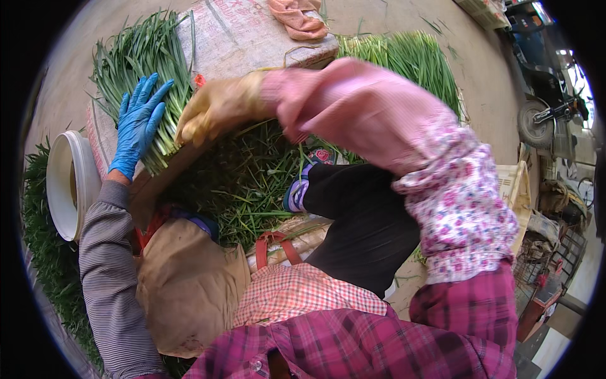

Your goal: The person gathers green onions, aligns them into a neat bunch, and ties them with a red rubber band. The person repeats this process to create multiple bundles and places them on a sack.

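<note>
My left hand (139, 125), in a blue rubber glove, rests flat with spread fingers on a pile of green leafy stalks (142, 52) that look like garlic chives. The pale cut ends of the pile point toward me. At their right side is my right hand (208, 111), in a tan glove, with curled fingers. It is blurred, and whether it grips any stalks is unclear. Just beyond its knuckles shows a small red piece (199, 80). The pile lies on a low bench covered with a printed woven sack (227, 33).
A white plastic bucket (71, 184) stands left of my forearm, with more greens (45, 251) beyond. Loose leaf scraps (246, 189) cover the floor between my feet. Another chive pile (407, 57) lies right of the bench. A pink cloth (300, 21) sits on the sack.
</note>
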A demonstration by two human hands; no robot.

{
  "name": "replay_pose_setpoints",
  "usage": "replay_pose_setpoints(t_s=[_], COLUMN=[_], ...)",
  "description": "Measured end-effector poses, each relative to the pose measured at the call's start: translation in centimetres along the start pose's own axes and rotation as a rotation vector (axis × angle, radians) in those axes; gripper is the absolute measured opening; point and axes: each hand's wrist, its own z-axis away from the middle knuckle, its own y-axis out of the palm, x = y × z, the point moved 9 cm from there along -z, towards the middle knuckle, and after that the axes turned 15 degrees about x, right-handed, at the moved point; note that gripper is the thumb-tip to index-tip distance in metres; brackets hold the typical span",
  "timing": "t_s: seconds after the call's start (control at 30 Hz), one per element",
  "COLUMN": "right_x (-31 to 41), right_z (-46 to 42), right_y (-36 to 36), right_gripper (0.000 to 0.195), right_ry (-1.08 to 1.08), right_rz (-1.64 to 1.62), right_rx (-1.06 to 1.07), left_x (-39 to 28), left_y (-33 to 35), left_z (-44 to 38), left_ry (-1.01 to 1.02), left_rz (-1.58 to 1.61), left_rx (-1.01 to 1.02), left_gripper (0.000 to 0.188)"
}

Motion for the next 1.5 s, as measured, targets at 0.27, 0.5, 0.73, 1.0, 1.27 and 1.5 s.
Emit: replay_pose_setpoints(t_s=[0.27, 0.5, 0.73, 1.0, 1.27, 1.5], right_x=[-24.3, -31.7, -35.8, -29.8, -22.3, -15.6], right_z=[42.4, 38.9, 40.4, 39.6, 30.9, 30.0], right_y=[-11.7, -10.4, -12.5, -4.8, 2.5, 4.1], right_gripper=[0.073, 0.1, 0.083, 0.076, 0.086, 0.058], right_ry=[1.099, 1.269, 0.94, 0.087, 0.257, 0.021], right_rz=[0.202, -0.081, -0.111, -0.283, 0.468, 0.663], right_rx=[-1.205, -1.337, -1.469, -1.676, -1.643, -1.353], left_x=[-2.0, -1.7, -2.3, -24.9, -40.8, -34.4], left_y=[-0.8, -1.8, -4.7, -10.9, -1.5, 5.0], left_z=[-1.8, -0.8, -0.9, -4.9, -11.9, -11.5], left_ry=[0.111, 0.093, 0.077, 0.414, 0.245, -0.14], left_rz=[0.215, 0.293, 0.172, 0.802, 1.912, 1.969], left_rx=[-0.049, 0.047, 0.017, -0.076, -0.056, -0.137], left_gripper=[0.044, 0.052, 0.054, 0.045, 0.103, 0.023])
